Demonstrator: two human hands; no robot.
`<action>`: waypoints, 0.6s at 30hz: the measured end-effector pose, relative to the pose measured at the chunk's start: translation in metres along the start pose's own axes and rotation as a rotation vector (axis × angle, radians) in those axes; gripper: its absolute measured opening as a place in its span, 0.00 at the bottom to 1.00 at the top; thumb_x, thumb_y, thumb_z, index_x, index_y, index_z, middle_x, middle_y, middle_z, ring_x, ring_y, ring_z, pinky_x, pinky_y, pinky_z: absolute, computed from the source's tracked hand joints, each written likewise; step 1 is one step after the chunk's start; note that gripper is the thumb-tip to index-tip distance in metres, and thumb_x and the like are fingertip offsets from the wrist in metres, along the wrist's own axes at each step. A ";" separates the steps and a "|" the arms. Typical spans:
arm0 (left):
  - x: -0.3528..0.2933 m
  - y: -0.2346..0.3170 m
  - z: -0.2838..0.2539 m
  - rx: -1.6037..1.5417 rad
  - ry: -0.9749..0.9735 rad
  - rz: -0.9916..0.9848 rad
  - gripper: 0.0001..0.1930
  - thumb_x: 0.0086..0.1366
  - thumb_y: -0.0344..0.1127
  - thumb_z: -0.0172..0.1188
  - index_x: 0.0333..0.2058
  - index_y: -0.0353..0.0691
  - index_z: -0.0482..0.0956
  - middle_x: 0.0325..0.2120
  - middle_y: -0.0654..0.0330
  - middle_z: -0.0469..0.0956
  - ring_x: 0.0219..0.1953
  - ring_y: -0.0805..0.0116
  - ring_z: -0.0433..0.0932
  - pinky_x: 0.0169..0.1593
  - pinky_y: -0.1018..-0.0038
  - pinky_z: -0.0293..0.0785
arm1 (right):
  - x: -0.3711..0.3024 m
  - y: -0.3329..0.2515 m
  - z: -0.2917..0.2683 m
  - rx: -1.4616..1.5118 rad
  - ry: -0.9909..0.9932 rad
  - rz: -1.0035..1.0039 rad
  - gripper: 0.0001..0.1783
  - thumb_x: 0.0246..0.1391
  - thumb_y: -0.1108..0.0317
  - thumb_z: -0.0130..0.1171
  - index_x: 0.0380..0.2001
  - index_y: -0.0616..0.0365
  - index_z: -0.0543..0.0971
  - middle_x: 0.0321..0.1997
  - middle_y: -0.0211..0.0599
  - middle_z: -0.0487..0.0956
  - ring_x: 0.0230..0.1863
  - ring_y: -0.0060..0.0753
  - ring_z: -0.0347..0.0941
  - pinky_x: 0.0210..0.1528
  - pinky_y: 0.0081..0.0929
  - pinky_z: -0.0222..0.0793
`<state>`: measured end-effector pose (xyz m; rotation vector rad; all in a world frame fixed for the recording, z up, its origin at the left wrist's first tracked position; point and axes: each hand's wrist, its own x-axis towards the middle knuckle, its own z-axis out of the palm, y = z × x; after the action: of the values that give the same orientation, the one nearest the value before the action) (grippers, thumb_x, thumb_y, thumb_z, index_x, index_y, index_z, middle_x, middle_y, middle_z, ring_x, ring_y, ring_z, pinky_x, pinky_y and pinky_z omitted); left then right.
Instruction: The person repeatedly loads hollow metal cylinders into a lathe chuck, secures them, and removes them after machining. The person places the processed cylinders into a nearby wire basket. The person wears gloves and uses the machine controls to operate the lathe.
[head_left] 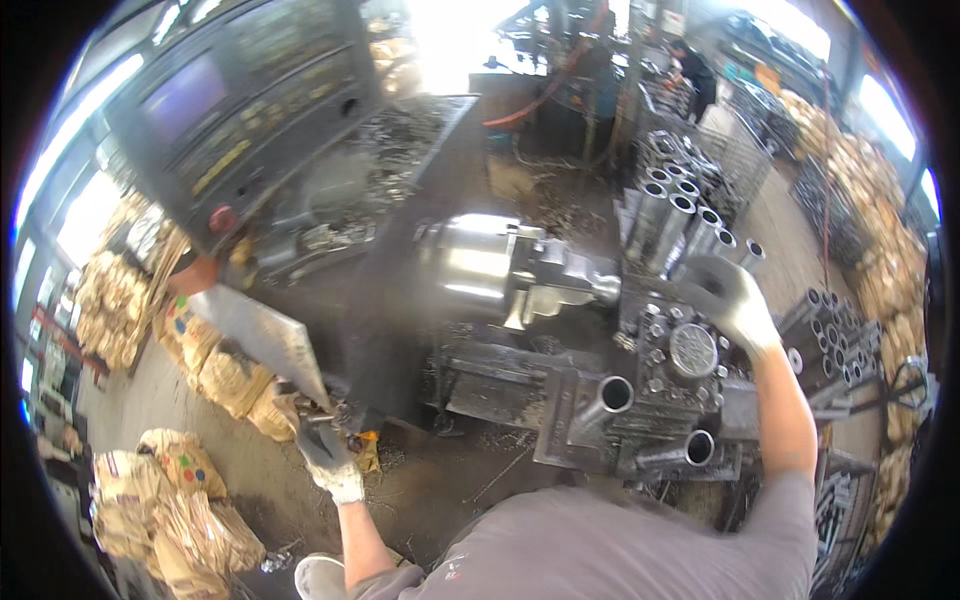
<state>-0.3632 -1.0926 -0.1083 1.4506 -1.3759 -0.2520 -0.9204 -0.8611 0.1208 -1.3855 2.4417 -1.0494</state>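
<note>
A machine's shiny, cylindrical chuck [472, 258] faces right toward a bolted tool block [692, 350], which stands directly in front of the person. 2 open tubes, an upper tube [604, 402] and a lower tube [682, 452], stick out on the near side of that block. Behind it, a cluster of metal pipes [675, 215] leans upright; a 2nd pipe stack [830, 335] lies beyond the right forearm. At left, a flat metal plate [265, 330] slants down toward the left hand [330, 460], with bulging sacks [165, 490] farther out.

The left arm reaches forward and low, the gloved hand at the plate's lower end. The right arm extends forward, its gloved right hand [728, 300] bent over the tool block's far right edge. Motion blurs the right fingers, and the left fingers merge with dark parts; whether either hand grips or is spread cannot be told. The machine's control panel [270, 105] is blurred.
</note>
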 end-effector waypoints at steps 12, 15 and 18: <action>0.343 0.219 0.093 0.921 -0.486 0.556 0.41 0.77 0.51 0.49 0.81 0.43 0.46 0.51 0.35 0.85 0.51 0.39 0.87 0.56 0.50 0.82 | -0.216 0.009 -0.026 0.381 0.303 0.173 0.21 0.60 0.81 0.61 0.58 0.70 0.81 0.47 0.40 0.88 0.48 0.26 0.84 0.55 0.26 0.79; 0.248 0.276 0.083 0.552 -0.256 0.501 0.36 0.78 0.52 0.50 0.77 0.40 0.59 0.58 0.36 0.82 0.56 0.41 0.85 0.60 0.52 0.80 | -0.250 0.011 -0.037 0.309 0.348 0.183 0.18 0.60 0.80 0.63 0.53 0.70 0.83 0.40 0.33 0.87 0.41 0.20 0.81 0.48 0.22 0.78; 0.123 0.263 0.030 -0.004 0.000 1.012 0.20 0.75 0.33 0.57 0.62 0.33 0.78 0.50 0.39 0.86 0.46 0.41 0.88 0.52 0.54 0.83 | -0.258 0.030 -0.037 0.342 0.367 0.266 0.17 0.59 0.80 0.66 0.53 0.68 0.84 0.42 0.34 0.88 0.42 0.20 0.82 0.49 0.22 0.78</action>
<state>-0.5029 -1.1466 0.1421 0.6036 -1.9181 0.3955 -0.8115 -0.6267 0.0765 -0.7956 2.4261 -1.6686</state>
